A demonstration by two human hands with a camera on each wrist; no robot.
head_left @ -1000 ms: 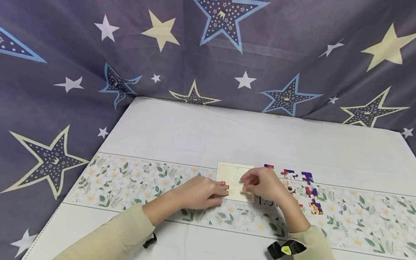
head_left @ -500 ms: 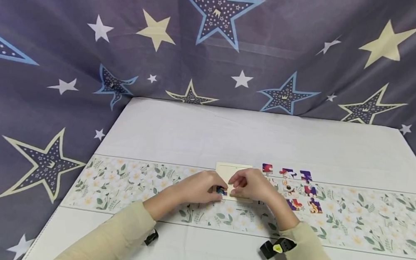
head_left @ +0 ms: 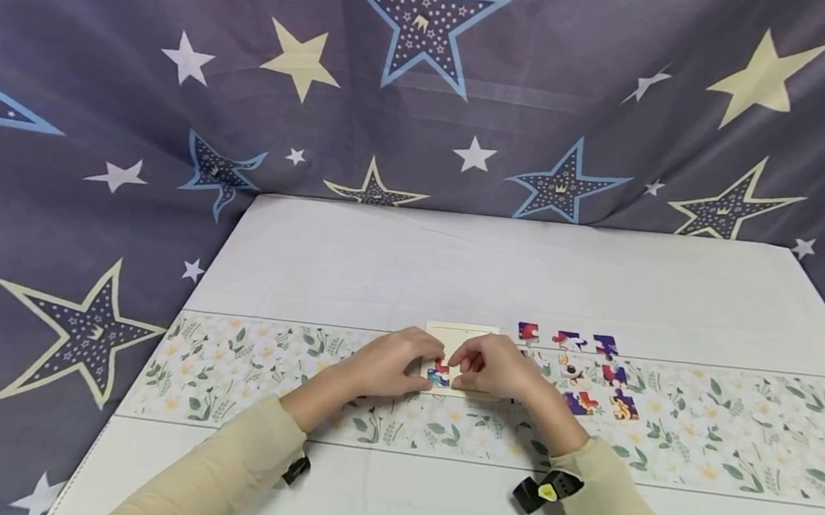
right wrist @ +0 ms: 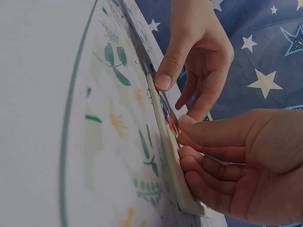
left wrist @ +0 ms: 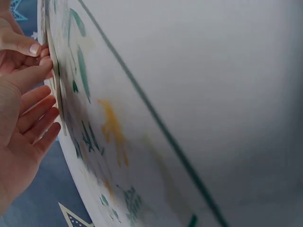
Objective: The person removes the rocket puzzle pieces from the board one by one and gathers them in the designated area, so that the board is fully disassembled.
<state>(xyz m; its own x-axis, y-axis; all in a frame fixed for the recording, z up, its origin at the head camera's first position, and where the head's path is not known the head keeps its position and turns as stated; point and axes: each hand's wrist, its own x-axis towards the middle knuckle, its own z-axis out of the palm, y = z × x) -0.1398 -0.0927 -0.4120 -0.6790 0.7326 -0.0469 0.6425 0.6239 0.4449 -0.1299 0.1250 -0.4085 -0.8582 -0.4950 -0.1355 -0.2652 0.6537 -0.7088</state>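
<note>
A blue and red jigsaw puzzle piece (head_left: pixel 438 374) lies in the lower left corner of a pale puzzle tray (head_left: pixel 461 328). My left hand (head_left: pixel 393 363) spans this piece from the left, thumb on the near side and fingers on the far side. From the right, the bent thumb and fingers of my right hand (head_left: pixel 495 367) hold the piece's right edge. In the right wrist view, the left hand (right wrist: pixel 201 59) and the right hand (right wrist: pixel 236 161) nearly meet over the piece (right wrist: pixel 168 113). Part of the tray is hidden under the right hand.
Several loose jigsaw pieces lie right of the tray, among them a red and purple one (head_left: pixel 528 332) and a purple and orange one (head_left: pixel 624 405). A floral strip (head_left: pixel 253 366) crosses the white tabletop (head_left: pixel 352 260). A starry curtain (head_left: pixel 396 115) hangs behind.
My right hand has moved left to the piece. The left fingers have shifted, uncovering more of the piece, which now lies in the tray's corner. The head view has drifted slightly.
</note>
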